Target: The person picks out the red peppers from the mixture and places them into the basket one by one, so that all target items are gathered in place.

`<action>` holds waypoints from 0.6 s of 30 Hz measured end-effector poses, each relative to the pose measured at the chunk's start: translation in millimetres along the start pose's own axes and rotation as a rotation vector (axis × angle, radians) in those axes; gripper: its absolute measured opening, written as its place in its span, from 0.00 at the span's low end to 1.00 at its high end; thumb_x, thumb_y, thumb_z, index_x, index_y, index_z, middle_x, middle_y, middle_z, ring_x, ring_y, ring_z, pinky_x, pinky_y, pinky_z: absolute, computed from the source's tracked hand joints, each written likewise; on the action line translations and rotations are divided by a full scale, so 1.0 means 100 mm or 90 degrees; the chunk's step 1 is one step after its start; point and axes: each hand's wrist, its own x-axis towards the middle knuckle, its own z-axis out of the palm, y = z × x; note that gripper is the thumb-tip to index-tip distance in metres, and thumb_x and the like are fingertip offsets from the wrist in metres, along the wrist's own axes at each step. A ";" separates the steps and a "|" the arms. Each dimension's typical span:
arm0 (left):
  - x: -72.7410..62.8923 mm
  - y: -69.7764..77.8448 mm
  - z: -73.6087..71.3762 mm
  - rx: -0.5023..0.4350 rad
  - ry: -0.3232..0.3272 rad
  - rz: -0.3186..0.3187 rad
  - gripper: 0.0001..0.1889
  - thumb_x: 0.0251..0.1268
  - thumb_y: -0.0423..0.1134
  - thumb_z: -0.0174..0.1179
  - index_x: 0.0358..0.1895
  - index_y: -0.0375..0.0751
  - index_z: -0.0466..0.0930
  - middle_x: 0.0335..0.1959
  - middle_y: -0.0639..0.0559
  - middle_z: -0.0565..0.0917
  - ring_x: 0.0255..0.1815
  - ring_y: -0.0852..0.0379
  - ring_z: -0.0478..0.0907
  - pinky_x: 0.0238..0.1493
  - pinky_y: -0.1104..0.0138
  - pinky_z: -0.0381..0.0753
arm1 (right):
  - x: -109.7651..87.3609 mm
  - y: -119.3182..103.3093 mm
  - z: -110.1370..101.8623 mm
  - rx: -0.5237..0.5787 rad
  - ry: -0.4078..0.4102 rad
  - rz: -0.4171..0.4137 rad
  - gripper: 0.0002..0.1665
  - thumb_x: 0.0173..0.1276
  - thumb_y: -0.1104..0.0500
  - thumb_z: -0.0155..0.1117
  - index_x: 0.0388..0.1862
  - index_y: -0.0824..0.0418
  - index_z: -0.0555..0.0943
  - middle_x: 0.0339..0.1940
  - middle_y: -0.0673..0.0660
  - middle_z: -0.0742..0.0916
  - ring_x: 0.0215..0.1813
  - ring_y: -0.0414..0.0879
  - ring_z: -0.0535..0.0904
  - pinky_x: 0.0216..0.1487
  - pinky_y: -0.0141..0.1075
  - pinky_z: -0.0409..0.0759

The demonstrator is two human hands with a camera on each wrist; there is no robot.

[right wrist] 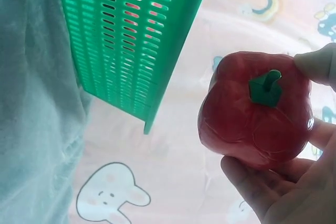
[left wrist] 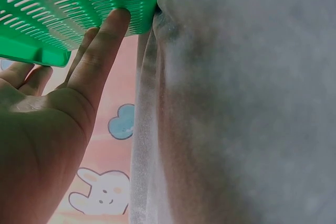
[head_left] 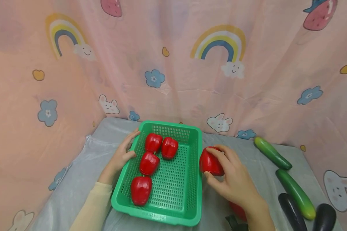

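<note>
My right hand (head_left: 234,175) grips a red bell pepper (head_left: 209,163) beside the right wall of a green plastic basket (head_left: 198,179). In the right wrist view the same pepper shows its green stem (right wrist: 266,92), with my thumb and fingers around its sides. Several more red bell peppers (head_left: 149,163) lie in the basket, mostly along its left side. My left hand (head_left: 120,157) rests against the basket's left side, and in the left wrist view its straight fingers (left wrist: 102,56) touch the slotted wall.
Two cucumbers (head_left: 296,194) lie to the right on the grey cloth (head_left: 257,179), with two eggplants (head_left: 290,210) near them. A red thing (head_left: 237,211) is partly hidden under my right wrist, beside a dark object. A pink patterned curtain (head_left: 179,83) hangs behind.
</note>
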 end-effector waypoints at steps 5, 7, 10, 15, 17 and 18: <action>0.00 0.00 0.00 0.003 0.003 -0.001 0.44 0.59 0.24 0.50 0.86 0.33 0.61 0.90 0.40 0.52 0.84 0.28 0.58 0.52 0.63 0.78 | 0.05 -0.02 0.01 0.008 0.002 -0.011 0.46 0.54 0.55 0.86 0.74 0.55 0.80 0.73 0.58 0.79 0.68 0.55 0.77 0.44 0.54 0.91; 0.00 0.00 0.00 0.004 0.005 0.000 0.44 0.59 0.24 0.50 0.86 0.33 0.61 0.90 0.39 0.52 0.84 0.28 0.58 0.53 0.63 0.78 | 0.07 -0.03 0.02 0.014 0.001 -0.017 0.46 0.55 0.54 0.85 0.74 0.55 0.80 0.73 0.58 0.79 0.68 0.54 0.77 0.44 0.53 0.91; 0.00 -0.01 0.00 0.006 0.005 0.003 0.44 0.59 0.23 0.50 0.85 0.32 0.60 0.90 0.38 0.52 0.84 0.28 0.57 0.54 0.64 0.77 | 0.11 -0.05 0.04 0.024 0.002 -0.029 0.44 0.57 0.54 0.84 0.74 0.56 0.80 0.73 0.58 0.79 0.68 0.55 0.77 0.45 0.52 0.91; 0.00 0.00 0.00 0.012 0.000 0.002 0.44 0.59 0.24 0.50 0.86 0.33 0.60 0.90 0.39 0.52 0.86 0.30 0.54 0.54 0.63 0.77 | 0.18 -0.09 0.08 0.046 -0.010 -0.041 0.43 0.60 0.55 0.82 0.75 0.57 0.79 0.74 0.59 0.78 0.69 0.55 0.77 0.47 0.51 0.91; 0.00 0.00 0.00 0.015 -0.001 0.001 0.44 0.59 0.25 0.50 0.86 0.33 0.60 0.90 0.40 0.52 0.87 0.30 0.52 0.54 0.62 0.77 | 0.20 -0.10 0.09 0.055 -0.021 -0.038 0.43 0.61 0.54 0.81 0.76 0.57 0.78 0.74 0.59 0.77 0.69 0.55 0.76 0.48 0.50 0.91; 0.00 0.00 0.00 0.015 -0.001 0.001 0.44 0.59 0.25 0.50 0.86 0.33 0.60 0.90 0.40 0.52 0.87 0.30 0.52 0.54 0.61 0.76 | 0.22 -0.11 0.10 0.060 -0.027 -0.035 0.43 0.62 0.54 0.81 0.76 0.57 0.78 0.75 0.59 0.77 0.70 0.54 0.75 0.49 0.50 0.91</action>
